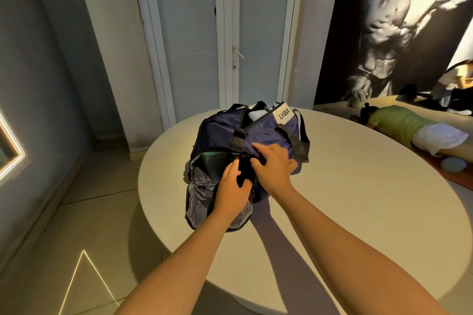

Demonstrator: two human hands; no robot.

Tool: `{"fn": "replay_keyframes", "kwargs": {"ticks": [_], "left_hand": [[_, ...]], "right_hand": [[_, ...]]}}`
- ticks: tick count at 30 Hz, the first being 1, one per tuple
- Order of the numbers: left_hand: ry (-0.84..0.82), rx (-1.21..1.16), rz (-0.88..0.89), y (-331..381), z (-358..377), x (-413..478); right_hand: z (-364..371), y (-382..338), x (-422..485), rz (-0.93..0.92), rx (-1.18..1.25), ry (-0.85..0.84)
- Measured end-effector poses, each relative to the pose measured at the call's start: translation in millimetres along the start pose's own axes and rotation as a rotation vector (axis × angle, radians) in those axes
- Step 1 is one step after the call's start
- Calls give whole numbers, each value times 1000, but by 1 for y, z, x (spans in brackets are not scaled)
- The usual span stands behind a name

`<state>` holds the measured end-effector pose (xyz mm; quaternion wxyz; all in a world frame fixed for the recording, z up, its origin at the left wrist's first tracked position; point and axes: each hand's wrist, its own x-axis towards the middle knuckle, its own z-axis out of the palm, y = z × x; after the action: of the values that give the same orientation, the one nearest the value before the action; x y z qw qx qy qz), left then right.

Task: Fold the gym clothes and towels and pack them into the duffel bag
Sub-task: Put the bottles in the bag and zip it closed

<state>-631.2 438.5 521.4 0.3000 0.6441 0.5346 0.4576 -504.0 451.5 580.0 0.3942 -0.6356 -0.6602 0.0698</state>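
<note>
A navy duffel bag [217,133] with black straps and a white label stands on a round beige table [358,186]. Its near end pocket hangs open, showing grey lining [198,188] and a dark garment [243,171] inside. My left hand [230,194] presses on that dark garment at the pocket mouth, fingers spread. My right hand [273,163] rests on the bag's side, its fingers gripping the pocket's edge. Pale folded fabric [256,114] shows through the open top of the bag.
A person in a green top [399,128] lies on the floor at the right, beside a pale blue ball [454,164]. White doors [230,33] stand behind the table. A lit mirror frame [12,156] hangs on the left wall.
</note>
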Motion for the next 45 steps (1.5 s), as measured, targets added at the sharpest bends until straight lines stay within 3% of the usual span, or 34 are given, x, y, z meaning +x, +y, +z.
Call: {"fn": "replay_keyframes", "kwargs": {"ticks": [2,10,14,20,24,28,34,45], "left_hand": [[24,-153,-40,4,0,0],[-9,-506,-109,28,4,0],[-18,-568,-185,33,11,3],[-49,-649,-296,40,1,8],[-108,-594,-302,45,-10,9],[8,-575,-308,20,-3,17],[105,-777,-368,52,-12,13],[136,-868,-470,63,-23,13]], "right_hand": [[-4,3,-2,-18,-34,79],[2,5,0,53,12,-50],[-5,-1,5,97,262,-77],[-9,-7,2,71,421,-186],[-6,-12,-5,77,278,-210],[-3,-21,-18,84,169,-129],[-22,-19,-33,120,410,-151],[-30,-22,-32,12,228,-254]]}}
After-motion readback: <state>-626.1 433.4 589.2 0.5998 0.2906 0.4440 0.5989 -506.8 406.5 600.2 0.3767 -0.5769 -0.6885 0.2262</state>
